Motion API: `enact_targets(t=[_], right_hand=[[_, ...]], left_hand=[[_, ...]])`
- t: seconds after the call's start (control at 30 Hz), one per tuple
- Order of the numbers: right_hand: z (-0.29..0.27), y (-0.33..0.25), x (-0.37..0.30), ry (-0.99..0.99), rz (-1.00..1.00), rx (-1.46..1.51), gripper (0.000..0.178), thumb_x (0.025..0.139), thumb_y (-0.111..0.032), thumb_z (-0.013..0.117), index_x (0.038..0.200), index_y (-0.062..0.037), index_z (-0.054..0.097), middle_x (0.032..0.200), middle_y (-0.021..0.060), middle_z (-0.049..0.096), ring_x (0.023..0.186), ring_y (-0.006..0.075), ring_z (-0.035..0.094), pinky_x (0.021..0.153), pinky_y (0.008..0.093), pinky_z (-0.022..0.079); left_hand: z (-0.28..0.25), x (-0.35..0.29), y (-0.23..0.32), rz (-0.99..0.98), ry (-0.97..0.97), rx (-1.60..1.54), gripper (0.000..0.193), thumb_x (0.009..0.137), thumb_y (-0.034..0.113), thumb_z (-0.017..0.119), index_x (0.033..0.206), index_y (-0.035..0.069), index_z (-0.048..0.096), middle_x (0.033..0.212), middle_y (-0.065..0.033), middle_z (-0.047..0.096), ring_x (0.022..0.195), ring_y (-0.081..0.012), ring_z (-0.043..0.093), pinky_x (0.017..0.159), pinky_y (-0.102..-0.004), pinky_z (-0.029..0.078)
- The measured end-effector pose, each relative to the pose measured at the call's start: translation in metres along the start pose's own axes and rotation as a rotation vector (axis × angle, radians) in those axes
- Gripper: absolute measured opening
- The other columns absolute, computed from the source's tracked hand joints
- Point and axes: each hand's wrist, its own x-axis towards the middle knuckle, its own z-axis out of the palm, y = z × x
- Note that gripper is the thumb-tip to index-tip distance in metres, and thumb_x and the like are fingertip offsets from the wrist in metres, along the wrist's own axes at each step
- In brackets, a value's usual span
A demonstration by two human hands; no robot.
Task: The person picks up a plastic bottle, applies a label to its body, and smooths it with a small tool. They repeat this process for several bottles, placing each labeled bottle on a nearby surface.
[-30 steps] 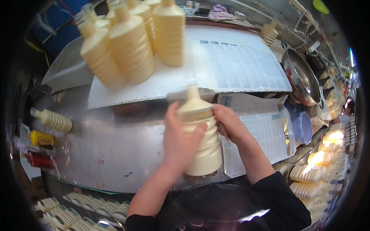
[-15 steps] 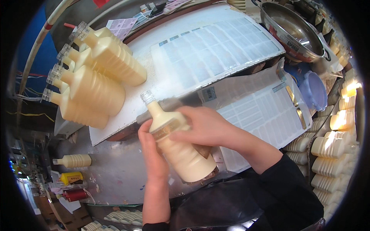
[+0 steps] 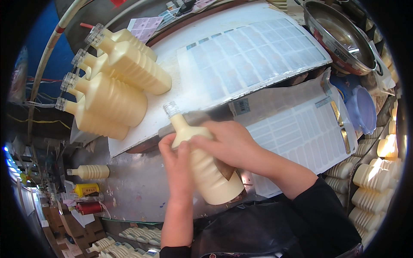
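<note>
A cream bottle (image 3: 211,172) with ribbed sides and a clear threaded neck lies tilted in front of me, its neck pointing away and slightly left. My left hand (image 3: 174,152) grips it at the left side of the shoulder, thumb against the front. From the right, my right hand (image 3: 230,139) wraps the shoulder, its thumb pressing on the front close to the left thumb. Fingers cover the upper body where the two thumbs meet. A brown surface (image 3: 226,170) shows beside the bottle below my right wrist; what it is I cannot make out.
Several like bottles (image 3: 116,101) stand tilted at the far left of a white board (image 3: 172,60). Label sheets (image 3: 258,60) lie on it, another sheet (image 3: 297,133) below. A metal pan (image 3: 370,64) and lilac basin (image 3: 361,109) sit right. One bottle (image 3: 94,172) lies left, near red thread (image 3: 89,208).
The thumbs have come together over the bottle's front, hiding the dark, gold-marked band that showed there before. The whole scene has shifted slightly rightward in view.
</note>
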Motion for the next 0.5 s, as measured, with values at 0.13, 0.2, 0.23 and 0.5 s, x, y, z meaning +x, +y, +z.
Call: enact_targets(t=[0.13, 0.2, 0.23, 0.5], right_hand=[[-0.003, 0.004, 0.001, -0.038, 0.041, 0.086, 0.053, 0.091, -0.05, 0.065, 0.104, -0.0002, 0.072, 0.085, 0.0184, 0.073, 0.078, 0.0342, 0.072, 0.072, 0.0413, 0.054], [-0.001, 0.01, 0.005, -0.037, 0.028, 0.146, 0.054, 0.09, -0.052, 0.065, 0.101, 0.0, 0.073, 0.084, 0.0187, 0.073, 0.078, 0.0344, 0.072, 0.072, 0.0413, 0.054], [-0.002, 0.007, 0.006, -0.032, 0.03, 0.052, 0.057, 0.091, -0.054, 0.063, 0.097, 0.002, 0.072, 0.084, 0.0204, 0.072, 0.078, 0.0356, 0.071, 0.073, 0.0423, 0.054], [-0.001, -0.005, 0.013, -0.025, 0.034, -0.223, 0.053, 0.088, -0.051, 0.066, 0.096, -0.0002, 0.075, 0.081, 0.0175, 0.073, 0.075, 0.0315, 0.072, 0.069, 0.0401, 0.054]], left_hand=[[-0.004, 0.001, -0.008, 0.054, -0.019, 0.022, 0.029, 0.111, 0.026, 0.047, 0.133, 0.008, 0.044, 0.12, -0.0097, 0.058, 0.105, -0.0153, 0.057, 0.09, -0.0316, 0.051], [-0.007, 0.002, -0.011, 0.066, -0.035, 0.022, 0.031, 0.111, 0.029, 0.045, 0.134, 0.008, 0.044, 0.12, -0.0097, 0.057, 0.105, -0.0154, 0.057, 0.091, -0.0317, 0.051], [-0.008, 0.002, -0.011, 0.065, -0.033, 0.04, 0.032, 0.112, 0.03, 0.044, 0.135, 0.008, 0.043, 0.12, -0.0097, 0.057, 0.105, -0.0154, 0.057, 0.091, -0.0318, 0.05], [-0.008, 0.002, -0.013, 0.088, -0.005, 0.147, 0.035, 0.112, 0.033, 0.04, 0.135, 0.007, 0.043, 0.123, -0.0102, 0.055, 0.11, -0.0161, 0.053, 0.097, -0.0326, 0.045]])
